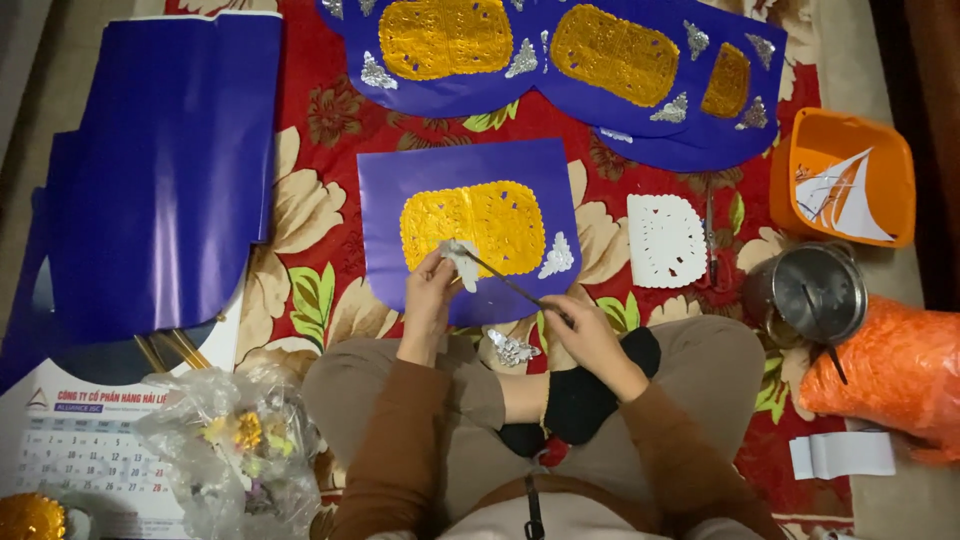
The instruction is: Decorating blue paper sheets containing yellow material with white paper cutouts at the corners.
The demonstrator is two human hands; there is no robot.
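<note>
Below, red floral mat (320, 120), left hand (428, 290) pinching silver cutout (462, 262), right hand (585, 325) closed on thin stick (505, 282).

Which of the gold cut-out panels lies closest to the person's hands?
The gold panel on the small purple sheet beside the left hand; the others sit on sheets at the top.

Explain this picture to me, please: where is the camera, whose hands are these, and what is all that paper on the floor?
There is no machine here. A person sits cross-legged, and a camera on their head looks down. The left hand holds a small silver cut-out; the right hand holds a thin stick whose tip touches it. Both are over a purple sheet bearing a gold paper panel. Around it, on a red flowered mat, lie a white paper cut-out, a metal pot, an orange tub and more decorated purple sheets.
</note>
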